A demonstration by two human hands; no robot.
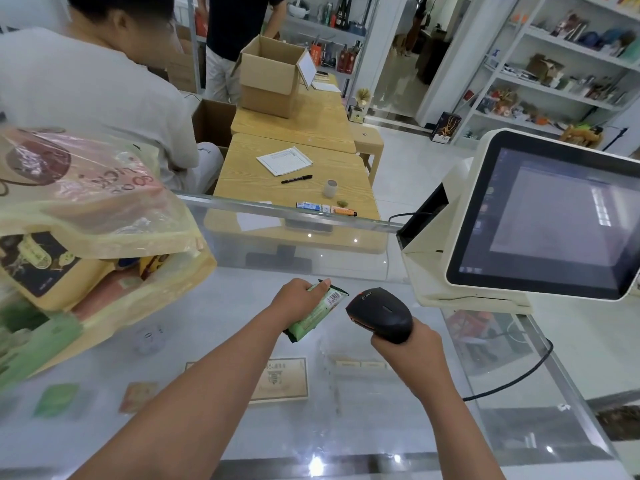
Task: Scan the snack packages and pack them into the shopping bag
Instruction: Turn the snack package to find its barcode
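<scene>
Far left on the glass counter [242,341]: shopping bag [104,216], translucent, mouth gaping toward the middle, packages already inside. Centre: left hand [298,299] clamped round a green snack package [317,315], held just above the glass, long axis slanting from near-left up to far-right, barcode at the far end. Just right of that barcode: scanner [379,315], gripped in the right hand [407,344], nose aimed left at the label. Probably mid-scan; bag nearer the left hand. Far right: register screen [554,216].

Left hand [300,299] holds a green snack package [320,315], barcode seemingly facing the right hand's [408,348] scanner [381,313].
</scene>
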